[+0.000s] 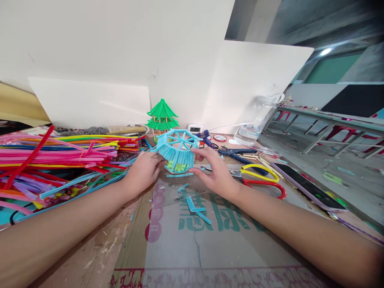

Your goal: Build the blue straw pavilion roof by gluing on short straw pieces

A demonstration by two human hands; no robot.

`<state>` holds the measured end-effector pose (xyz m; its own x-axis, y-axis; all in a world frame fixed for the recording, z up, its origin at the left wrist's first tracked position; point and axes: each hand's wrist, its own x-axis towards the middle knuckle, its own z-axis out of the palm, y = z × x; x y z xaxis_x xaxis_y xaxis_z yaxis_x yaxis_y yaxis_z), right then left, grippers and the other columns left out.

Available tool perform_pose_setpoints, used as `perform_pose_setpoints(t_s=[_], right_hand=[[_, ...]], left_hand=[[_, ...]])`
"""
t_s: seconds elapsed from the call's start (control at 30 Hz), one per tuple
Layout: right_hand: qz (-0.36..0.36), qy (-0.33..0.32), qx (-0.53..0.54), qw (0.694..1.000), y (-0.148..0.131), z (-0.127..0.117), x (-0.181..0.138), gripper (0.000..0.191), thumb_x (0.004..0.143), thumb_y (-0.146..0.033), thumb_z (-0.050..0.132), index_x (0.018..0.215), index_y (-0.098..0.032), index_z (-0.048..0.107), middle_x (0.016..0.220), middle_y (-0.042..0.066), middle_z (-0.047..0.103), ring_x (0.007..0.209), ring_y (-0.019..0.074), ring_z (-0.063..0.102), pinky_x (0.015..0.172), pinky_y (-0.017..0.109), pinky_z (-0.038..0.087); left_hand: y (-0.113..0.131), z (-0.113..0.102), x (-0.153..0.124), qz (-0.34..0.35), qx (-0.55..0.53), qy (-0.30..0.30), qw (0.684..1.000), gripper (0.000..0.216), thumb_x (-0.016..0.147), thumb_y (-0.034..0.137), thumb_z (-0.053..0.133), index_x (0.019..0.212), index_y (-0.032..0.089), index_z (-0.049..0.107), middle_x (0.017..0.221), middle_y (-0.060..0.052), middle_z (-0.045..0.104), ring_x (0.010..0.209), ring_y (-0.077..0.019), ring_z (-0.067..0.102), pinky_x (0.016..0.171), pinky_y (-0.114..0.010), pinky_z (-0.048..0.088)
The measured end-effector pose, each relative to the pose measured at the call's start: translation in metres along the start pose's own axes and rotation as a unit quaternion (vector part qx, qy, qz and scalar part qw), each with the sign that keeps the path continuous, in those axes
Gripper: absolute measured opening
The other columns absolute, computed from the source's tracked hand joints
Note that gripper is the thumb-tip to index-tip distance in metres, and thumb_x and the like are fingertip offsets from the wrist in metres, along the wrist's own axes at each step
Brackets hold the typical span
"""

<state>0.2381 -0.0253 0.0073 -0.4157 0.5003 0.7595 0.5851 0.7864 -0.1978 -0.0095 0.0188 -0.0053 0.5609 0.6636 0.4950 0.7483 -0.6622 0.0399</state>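
Observation:
A light-blue pipe-cleaner frame (177, 151), shaped like a small roof with a spoked ring on top, is held up between my hands, tilted toward me. My left hand (145, 170) grips its left edge with curled fingers. On the other side, my right hand (215, 170) pinches the right edge between thumb and fingers. Pale green shows through the lower opening. Beneath it, cut blue pipe-cleaner pieces (196, 210) lie on the printed board (240, 252). A green two-tiered pagoda model (162, 116) stands just behind the frame.
Bundles of coloured pipe cleaners (60, 154) fill the left side. To the right lie scissors (261, 176) with yellow and red handles, blue pliers (237, 152) and a phone (306, 186). A glue gun (207, 139), small digital timer (195, 129) and clear plastic jug (255, 120) are behind.

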Motion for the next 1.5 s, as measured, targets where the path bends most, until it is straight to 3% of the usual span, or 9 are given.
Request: perform_pose_setpoints(t_s=[0.13, 0.23, 0.3, 0.4, 0.53, 0.63, 0.73, 1.3, 1.5], right_hand=[[0.021, 0.007, 0.030, 0.999, -0.001, 0.000, 0.001, 0.048, 0.086, -0.038, 0.065, 0.128, -0.024, 0.047, 0.099, 0.007, 0.058, 0.090, 0.0222, 0.055, 0.086, 0.040, 0.045], [0.096, 0.041, 0.109, 0.989, -0.004, 0.000, 0.001, 0.032, 0.090, -0.041, 0.056, 0.114, -0.020, 0.054, 0.095, 0.007, 0.058, 0.087, 0.0202, 0.056, 0.082, 0.036, 0.046], [0.173, 0.050, 0.158, 0.971, -0.006, 0.000, 0.003, 0.026, 0.093, -0.043, 0.050, 0.096, -0.019, 0.059, 0.088, 0.005, 0.060, 0.083, 0.0186, 0.056, 0.078, 0.033, 0.045], [0.256, 0.026, 0.221, 0.941, -0.009, 0.000, 0.006, 0.036, 0.091, -0.051, 0.050, 0.078, -0.019, 0.061, 0.075, 0.002, 0.058, 0.074, 0.0168, 0.053, 0.071, 0.030, 0.043], [0.287, 0.009, 0.322, 0.902, -0.012, 0.004, 0.010, 0.039, 0.085, -0.053, 0.058, 0.068, -0.018, 0.061, 0.069, 0.001, 0.056, 0.071, 0.0154, 0.052, 0.069, 0.029, 0.042], [0.318, 0.008, 0.404, 0.858, -0.012, 0.008, 0.009, 0.034, 0.083, -0.049, 0.062, 0.070, -0.018, 0.062, 0.069, 0.000, 0.058, 0.070, 0.0147, 0.053, 0.069, 0.029, 0.042], [0.326, 0.006, 0.442, 0.835, -0.010, 0.011, 0.007, 0.032, 0.083, -0.047, 0.064, 0.071, -0.017, 0.064, 0.069, 0.000, 0.059, 0.070, 0.0146, 0.053, 0.070, 0.029, 0.042], [0.322, -0.005, 0.402, 0.857, -0.010, 0.010, 0.004, 0.039, 0.084, -0.047, 0.063, 0.060, -0.017, 0.061, 0.066, 0.000, 0.059, 0.071, 0.0149, 0.053, 0.074, 0.029, 0.039], [0.332, 0.044, 0.435, 0.836, -0.006, 0.012, 0.006, 0.034, 0.083, -0.048, 0.064, 0.069, -0.018, 0.061, 0.065, -0.001, 0.058, 0.065, 0.0131, 0.052, 0.067, 0.028, 0.039]], left_hand=[[-0.001, 0.000, 0.000, 0.005, -0.014, 0.005, 1.000, 0.026, 0.096, 0.028, 0.041, 0.096, 0.017, 0.065, 0.104, -0.009, 0.069, 0.100, -0.0250, 0.061, 0.086, -0.037, 0.043], [-0.001, 0.000, 0.000, 0.002, -0.013, 0.007, 1.000, 0.026, 0.096, 0.028, 0.042, 0.094, 0.017, 0.066, 0.102, -0.010, 0.069, 0.099, -0.0250, 0.061, 0.085, -0.037, 0.043], [-0.001, 0.000, 0.000, 0.000, -0.007, 0.007, 1.000, 0.027, 0.096, 0.028, 0.041, 0.092, 0.017, 0.065, 0.099, -0.010, 0.069, 0.097, -0.0251, 0.062, 0.084, -0.037, 0.043], [0.000, -0.001, 0.000, -0.003, 0.001, 0.002, 1.000, 0.029, 0.096, 0.029, 0.041, 0.087, 0.017, 0.065, 0.093, -0.010, 0.069, 0.093, -0.0250, 0.062, 0.082, -0.037, 0.043], [0.000, -0.001, 0.000, 0.000, 0.006, 0.008, 1.000, 0.027, 0.096, 0.028, 0.042, 0.088, 0.017, 0.065, 0.094, -0.009, 0.069, 0.092, -0.0250, 0.062, 0.080, -0.036, 0.042], [0.000, -0.001, 0.000, 0.001, 0.011, 0.009, 1.000, 0.027, 0.096, 0.028, 0.042, 0.091, 0.017, 0.065, 0.093, -0.009, 0.069, 0.090, -0.0254, 0.062, 0.077, -0.037, 0.041], [0.001, -0.002, -0.001, 0.007, 0.014, 0.013, 1.000, 0.026, 0.096, 0.027, 0.041, 0.095, 0.017, 0.066, 0.093, -0.009, 0.069, 0.090, -0.0258, 0.062, 0.076, -0.038, 0.040], [0.001, -0.002, -0.003, 0.024, 0.053, 0.023, 0.998, 0.027, 0.096, 0.027, 0.039, 0.093, 0.017, 0.064, 0.092, -0.009, 0.068, 0.089, -0.0264, 0.060, 0.075, -0.037, 0.038], [0.001, -0.001, -0.002, 0.013, 0.047, 0.018, 0.999, 0.025, 0.096, 0.025, 0.040, 0.089, 0.017, 0.063, 0.092, -0.008, 0.068, 0.087, -0.0255, 0.060, 0.073, -0.037, 0.038]])
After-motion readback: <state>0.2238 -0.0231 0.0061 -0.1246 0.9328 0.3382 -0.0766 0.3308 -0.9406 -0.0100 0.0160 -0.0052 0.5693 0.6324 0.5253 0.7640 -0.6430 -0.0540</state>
